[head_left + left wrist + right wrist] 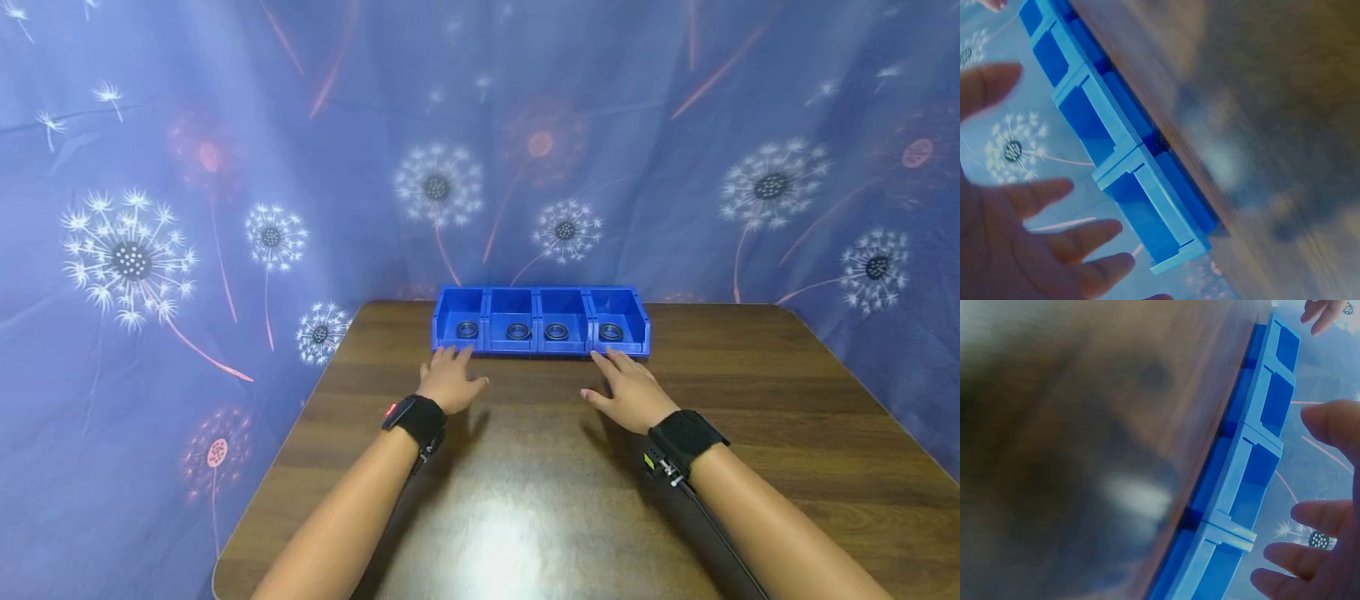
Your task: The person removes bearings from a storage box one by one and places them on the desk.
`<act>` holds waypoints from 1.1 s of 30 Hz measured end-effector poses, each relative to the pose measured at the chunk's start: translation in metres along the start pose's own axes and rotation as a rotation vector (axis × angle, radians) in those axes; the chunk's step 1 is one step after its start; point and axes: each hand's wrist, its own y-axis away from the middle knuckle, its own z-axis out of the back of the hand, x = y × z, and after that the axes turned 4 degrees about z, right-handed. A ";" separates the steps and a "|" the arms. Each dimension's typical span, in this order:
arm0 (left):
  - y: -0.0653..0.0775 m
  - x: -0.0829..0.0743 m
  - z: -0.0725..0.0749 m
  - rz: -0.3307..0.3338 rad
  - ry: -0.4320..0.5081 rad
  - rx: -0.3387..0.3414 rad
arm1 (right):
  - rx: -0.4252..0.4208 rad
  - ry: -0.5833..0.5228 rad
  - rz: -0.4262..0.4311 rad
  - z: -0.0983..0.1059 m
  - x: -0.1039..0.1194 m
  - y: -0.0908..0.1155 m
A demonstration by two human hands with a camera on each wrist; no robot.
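Note:
A row of joined blue bins (512, 345) stands at the back of the table, one dark ring that looks like a bearing (467, 330) lying in each compartment. My left hand (450, 383) is spread with straight fingers, its fingertips right at the front of the leftmost bin in the head view. At the rightmost bin, my right hand (632, 392) likewise reaches forward, fingers extended and thumb apart. Neither palm holds anything. Both wrist views show the bins' front lips beside the spread fingers (1094, 234) of the left hand and fingers (1294, 559) of the right; the rings are hidden there.
The brown wood-grain table (525, 467) has rounded corners and a bright light reflection near its front. Behind it hangs a blue curtain (352, 167) printed with dandelions. Each wrist wears a black strap (686, 442) with a small device, and a cable runs along the right forearm.

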 end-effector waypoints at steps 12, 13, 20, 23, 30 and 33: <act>-0.112 -0.002 -0.012 -0.018 0.145 -0.163 | -0.037 0.047 -0.142 0.001 -0.018 -0.090; -0.119 -0.001 -0.016 -0.009 0.130 -0.180 | -0.041 0.048 -0.159 -0.001 -0.019 -0.095; -0.152 0.023 -0.040 0.046 -0.018 -0.227 | -0.122 0.022 -0.211 -0.015 -0.014 -0.110; -0.158 0.027 -0.040 0.061 -0.021 -0.198 | -0.178 0.013 -0.216 -0.021 -0.015 -0.110; -0.162 0.026 -0.036 0.134 -0.055 -0.139 | -0.267 0.004 -0.210 -0.042 -0.028 -0.113; -0.167 0.028 -0.041 0.150 -0.078 -0.160 | -0.253 -0.002 -0.214 -0.045 -0.028 -0.115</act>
